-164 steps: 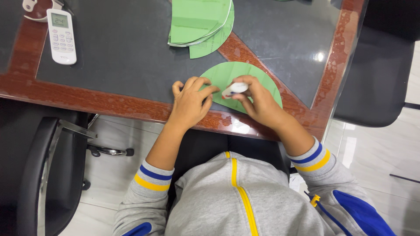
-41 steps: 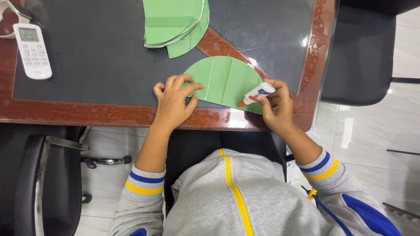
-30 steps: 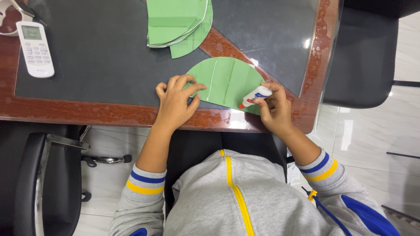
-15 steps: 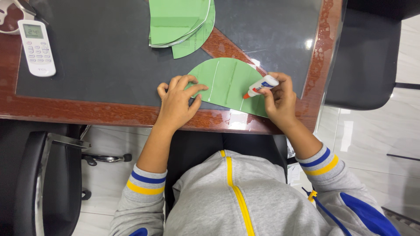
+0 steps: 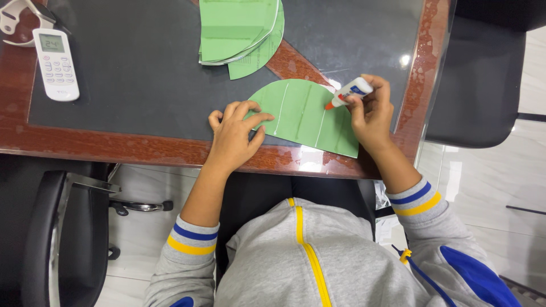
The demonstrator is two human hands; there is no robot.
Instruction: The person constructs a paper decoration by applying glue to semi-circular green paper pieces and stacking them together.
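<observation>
A green paper half-circle [image 5: 304, 116] with fold lines lies at the desk's near edge. My left hand [image 5: 234, 132] presses flat on its left part, fingers spread. My right hand [image 5: 371, 113] holds a small white glue bottle [image 5: 348, 92] with an orange tip. The tip touches the paper near its upper right curved edge.
A stack of more green paper half-circles [image 5: 239, 31] lies at the back of the glass-topped wooden desk [image 5: 114, 145]. A white remote control [image 5: 56, 63] sits at the far left. Black chairs stand at the left [image 5: 51, 239] and right [image 5: 480, 79].
My right hand has carried the glue bottle upward along the paper's right side, from its lower right edge to the upper curved edge. My left hand stays pressed on the paper.
</observation>
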